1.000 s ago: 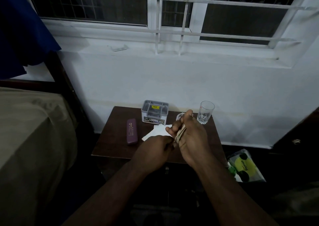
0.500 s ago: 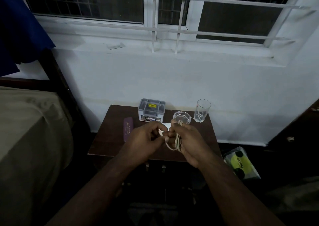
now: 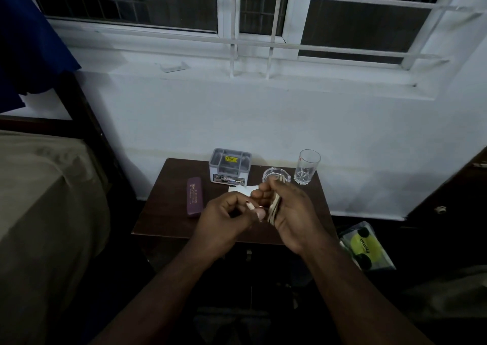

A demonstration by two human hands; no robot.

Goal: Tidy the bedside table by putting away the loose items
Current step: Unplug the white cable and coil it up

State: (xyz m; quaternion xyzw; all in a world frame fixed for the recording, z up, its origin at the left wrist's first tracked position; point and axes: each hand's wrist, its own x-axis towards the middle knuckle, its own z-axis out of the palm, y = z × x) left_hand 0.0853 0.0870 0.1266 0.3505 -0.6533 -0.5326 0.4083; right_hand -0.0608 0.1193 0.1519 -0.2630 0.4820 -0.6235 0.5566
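Above the bedside table [image 3: 168, 213], the right hand [image 3: 292, 213] gripped a coiled pale cord [image 3: 274, 209]; the left hand [image 3: 224, 218] pinched its loose end. At the far edge stood a grey compartment tin [image 3: 229, 166], a glass dish [image 3: 274, 176] and a tumbler [image 3: 307, 167]; contents unclear.

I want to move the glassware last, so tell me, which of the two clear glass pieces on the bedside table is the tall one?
The drinking glass at the table's back right corner is the tall one; the glass ashtray left of it is low and wide.
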